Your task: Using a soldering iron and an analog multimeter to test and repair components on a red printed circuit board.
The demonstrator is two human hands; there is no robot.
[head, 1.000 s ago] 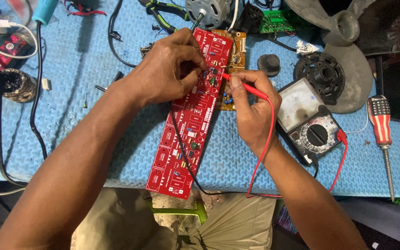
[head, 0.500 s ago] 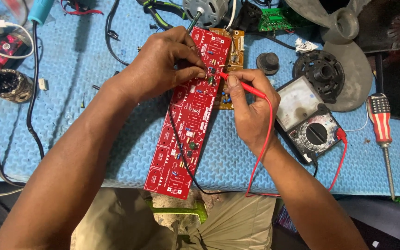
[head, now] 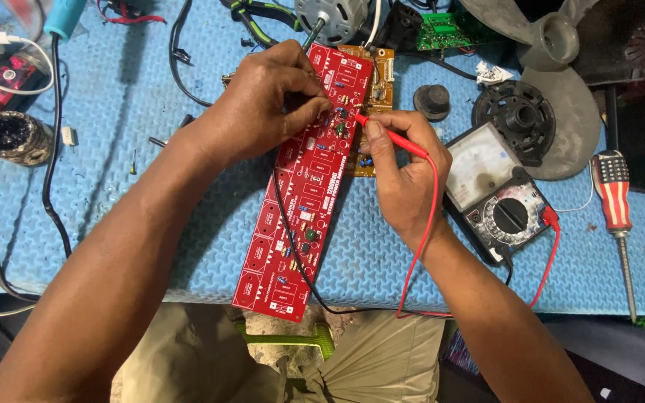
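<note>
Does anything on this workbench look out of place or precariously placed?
The long red circuit board lies askew across the blue mat, its near end sticking out past the table edge over the person's lap. Its far end rests on a smaller brown board. Nothing looks spilled or broken.

Circuit board (head: pixel 304 186): red, white markings. Probe (head: pixel 390 136) and lead: red. Mat (head: pixel 143 194): blue, textured. Screwdriver (head: pixel 612 192) handle: red-white striped.

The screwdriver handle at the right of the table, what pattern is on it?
The screwdriver handle has red and white stripes with a starred band; the head view shows it.
</note>
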